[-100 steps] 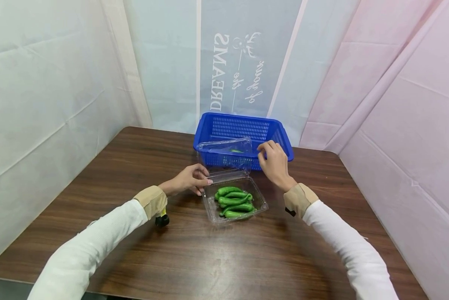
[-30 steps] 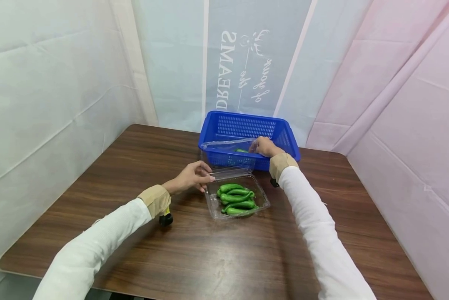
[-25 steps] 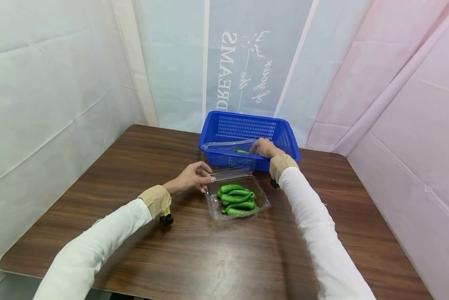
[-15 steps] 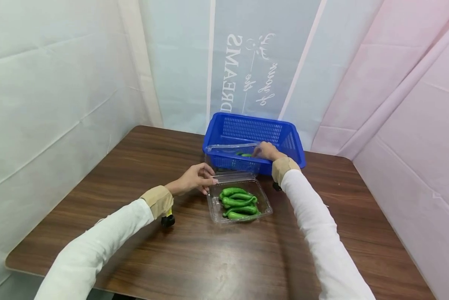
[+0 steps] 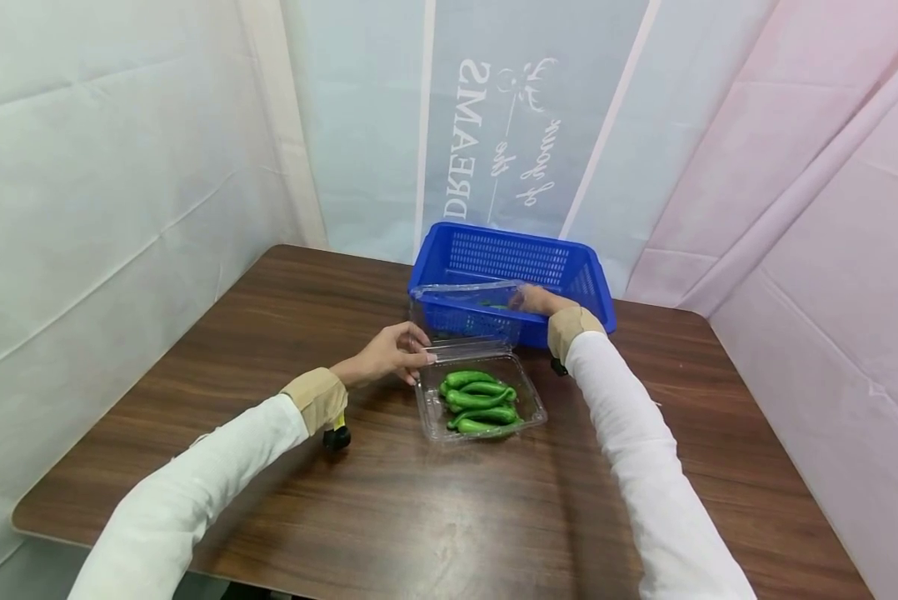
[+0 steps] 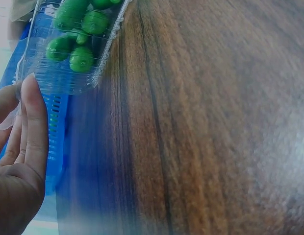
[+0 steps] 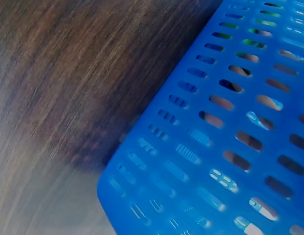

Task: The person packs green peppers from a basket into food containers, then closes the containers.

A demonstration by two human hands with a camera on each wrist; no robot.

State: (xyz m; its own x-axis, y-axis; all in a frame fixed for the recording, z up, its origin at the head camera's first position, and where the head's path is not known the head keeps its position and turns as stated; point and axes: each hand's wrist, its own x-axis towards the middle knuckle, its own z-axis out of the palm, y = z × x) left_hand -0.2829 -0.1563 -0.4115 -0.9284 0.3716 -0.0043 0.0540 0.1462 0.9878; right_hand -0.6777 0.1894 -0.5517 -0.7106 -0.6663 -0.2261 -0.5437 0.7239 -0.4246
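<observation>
A clear plastic clamshell container (image 5: 530,385) stands on the table with its lid (image 5: 460,289) raised toward the basket. Several green peppers (image 5: 482,400) lie side by side in it. My left hand (image 5: 387,355) pinches the container at its hinge corner between thumb and fingers, as the left wrist view also shows. My right hand (image 5: 539,300) reaches over the near rim into a blue plastic basket (image 5: 601,279). Its fingers are partly behind the clear lid, beside some green peppers (image 5: 492,306) in the basket; I cannot tell whether they grip one. Through the basket slots (image 7: 238,71), skin and bits of green show.
The brown wooden table (image 5: 389,508) has rounded corners, and the basket stands at its back edge. Behind it hangs a pale blue printed curtain (image 5: 374,125). White fabric walls (image 5: 104,208) close in on both sides.
My right hand has gone from above the basket's near rim down into it, then dips slightly deeper behind the lid. The left hand stays at the container's corner. The head view has shifted slightly.
</observation>
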